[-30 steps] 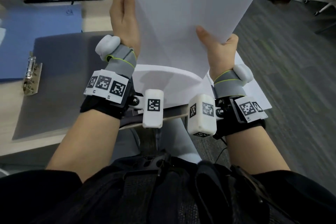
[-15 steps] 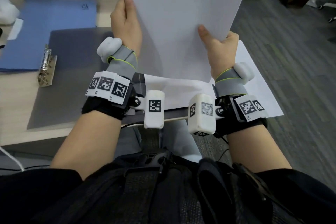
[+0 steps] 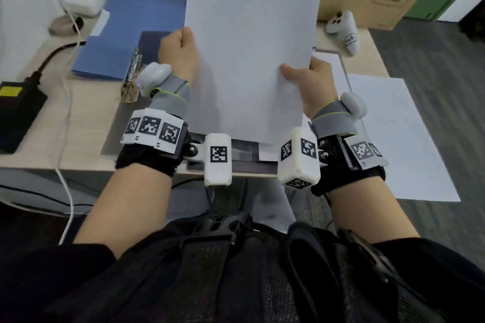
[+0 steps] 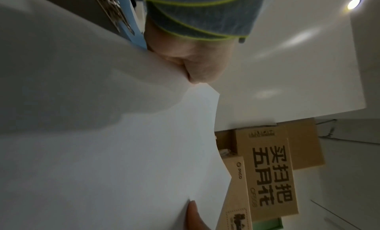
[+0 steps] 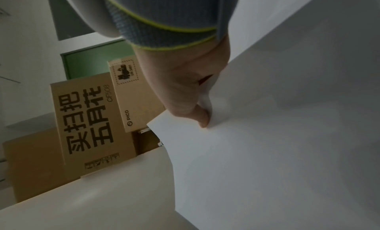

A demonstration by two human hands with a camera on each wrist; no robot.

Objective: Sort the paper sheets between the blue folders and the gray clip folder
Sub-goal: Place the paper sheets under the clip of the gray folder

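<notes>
Both hands gripped a white paper sheet (image 3: 252,42) upright at frame centre, left hand (image 3: 181,56) and right hand (image 3: 312,86) with fingers curled round its lower edges; the view had swung, baring the blue folder (image 3: 136,34) at upper left, the gray clip folder (image 3: 149,42) beneath, suggesting filing was imminent.

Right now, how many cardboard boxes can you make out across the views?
3. A large printed box, a narrower PICO box standing in front of it, and a plain box behind to one side. More may be hidden behind the held paper sheets.
</notes>
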